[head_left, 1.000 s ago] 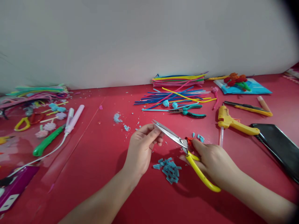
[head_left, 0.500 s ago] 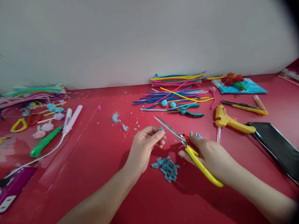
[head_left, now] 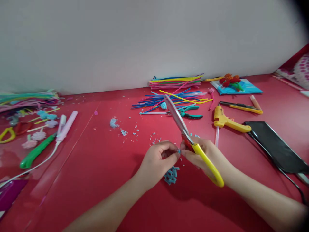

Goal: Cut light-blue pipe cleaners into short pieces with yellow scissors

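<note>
My left hand pinches a tiny blue fuzzy piece between thumb and fingertips. Close beside it, the fingertips of my right hand come up to the same piece; whether they touch it I cannot tell. Scissors with a yellow and a red handle rest in my right hand, blades together and pointing up and away. Below the hands lies a small pile of cut blue pieces, partly covered by my left hand. More blue bits show behind my right hand.
Pipe cleaners lie at the back, with pliers in front. A yellow glue gun, a cutter knife and a black phone-like slab are on the right. Leftward are a pink corded tool and a green-handled tool.
My hands have come together at the small blue piece. The scissors have swung more upright, their blades now closed and hiding one blue ball. The view has shifted slightly right.
</note>
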Available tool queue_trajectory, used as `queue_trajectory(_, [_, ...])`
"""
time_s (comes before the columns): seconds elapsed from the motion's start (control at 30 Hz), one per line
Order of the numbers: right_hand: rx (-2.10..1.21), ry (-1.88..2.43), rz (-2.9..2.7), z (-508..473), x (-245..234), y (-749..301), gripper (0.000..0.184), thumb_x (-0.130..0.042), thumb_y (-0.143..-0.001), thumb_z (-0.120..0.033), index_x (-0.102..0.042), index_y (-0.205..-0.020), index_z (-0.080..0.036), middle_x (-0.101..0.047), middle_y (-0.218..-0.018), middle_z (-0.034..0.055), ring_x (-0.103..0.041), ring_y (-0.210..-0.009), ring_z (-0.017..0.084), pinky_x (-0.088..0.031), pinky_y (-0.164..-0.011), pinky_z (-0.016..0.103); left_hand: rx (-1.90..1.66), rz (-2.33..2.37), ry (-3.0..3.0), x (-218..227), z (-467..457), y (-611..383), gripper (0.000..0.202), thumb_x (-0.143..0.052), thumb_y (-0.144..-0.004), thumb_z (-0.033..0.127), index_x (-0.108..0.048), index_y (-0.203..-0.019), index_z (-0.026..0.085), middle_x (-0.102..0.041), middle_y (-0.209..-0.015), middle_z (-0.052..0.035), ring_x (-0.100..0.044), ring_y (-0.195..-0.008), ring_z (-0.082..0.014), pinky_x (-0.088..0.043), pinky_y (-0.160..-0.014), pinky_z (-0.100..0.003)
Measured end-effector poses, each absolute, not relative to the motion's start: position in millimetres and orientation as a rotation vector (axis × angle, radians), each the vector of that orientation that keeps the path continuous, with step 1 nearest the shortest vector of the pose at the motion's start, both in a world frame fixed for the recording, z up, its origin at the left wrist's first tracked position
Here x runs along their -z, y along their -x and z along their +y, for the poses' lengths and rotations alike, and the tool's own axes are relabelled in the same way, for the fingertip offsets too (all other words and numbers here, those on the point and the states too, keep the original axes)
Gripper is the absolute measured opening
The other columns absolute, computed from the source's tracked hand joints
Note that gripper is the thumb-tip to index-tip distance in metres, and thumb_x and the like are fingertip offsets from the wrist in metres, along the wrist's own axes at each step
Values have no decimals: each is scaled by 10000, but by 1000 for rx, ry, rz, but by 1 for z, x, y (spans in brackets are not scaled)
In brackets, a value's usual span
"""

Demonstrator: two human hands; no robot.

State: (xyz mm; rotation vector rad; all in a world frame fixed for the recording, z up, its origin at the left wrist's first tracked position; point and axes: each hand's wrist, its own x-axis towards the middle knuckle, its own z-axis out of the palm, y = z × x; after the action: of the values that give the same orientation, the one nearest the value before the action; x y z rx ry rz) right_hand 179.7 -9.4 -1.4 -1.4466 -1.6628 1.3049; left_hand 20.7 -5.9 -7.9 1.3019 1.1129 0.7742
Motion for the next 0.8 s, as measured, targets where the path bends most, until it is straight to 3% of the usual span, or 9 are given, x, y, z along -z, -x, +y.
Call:
queue_trajectory(0.37, [-962, 1557, -1848, -6, 11, -181, 126, -491, -688, -290, -434, -650, -184, -413, -533, -53, -348, -490, 75, -276, -431, 182, -766, 1081, -1033, 7, -4, -23, 116, -585, -697, 243, -624, -713, 134, -546, -538, -5, -497, -495, -103, -412, -499, -211])
queue_trajectory(0.6, [-800, 1544, -1983, -11, 4, -176, 176, -534, -649, -333, -418, -640, -200, -389, -500, -65, -328, -443, 71, -248, -417, 184, -802, 1016, -849, 15, -2, -22, 207, -612, -679, 308, -632, -673, 103, -536, -532, -16, -463, -466, -80, -366, -448, -194])
queue_trajectory(0.8, [-729, 1522, -1997, -11, 7, -175, 111, -516, -637, -270, -432, -635, -198, -428, -536, -49, -339, -470, 75, -265, -434, 185, -857, 1057, -856, 17, -3, -23, 135, -602, -669, 253, -621, -631, 125, -558, -535, -13, -463, -462, -87, -367, -447, -200])
